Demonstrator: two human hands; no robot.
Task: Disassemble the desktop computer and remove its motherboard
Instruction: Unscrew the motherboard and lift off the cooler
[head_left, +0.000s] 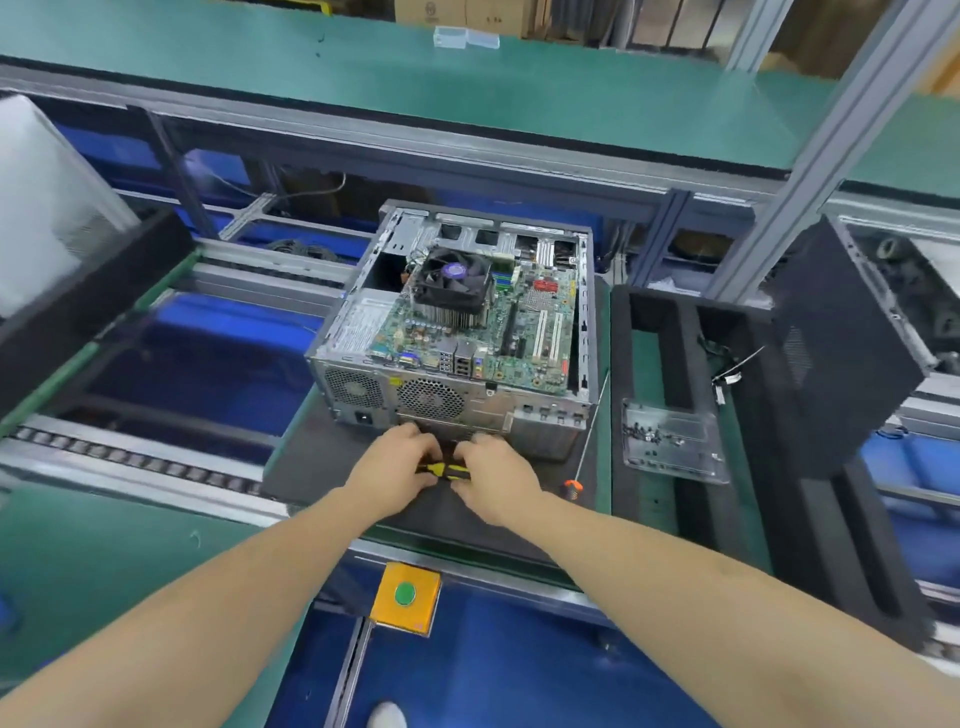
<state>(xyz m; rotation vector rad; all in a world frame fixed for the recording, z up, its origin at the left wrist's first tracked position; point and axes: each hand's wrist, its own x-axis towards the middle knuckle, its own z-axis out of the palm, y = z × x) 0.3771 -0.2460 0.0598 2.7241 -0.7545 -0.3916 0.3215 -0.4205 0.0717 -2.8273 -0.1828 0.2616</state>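
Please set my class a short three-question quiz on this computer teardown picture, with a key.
1. True or false: the motherboard sits inside the open computer case.
2. The left hand and right hand meet on which thing? A) a yellow-and-black tool B) a cable C) a lid
3. Fill in: the clear tray of screws lies to the case's ____.
Key: 1 true; 2 A; 3 right.
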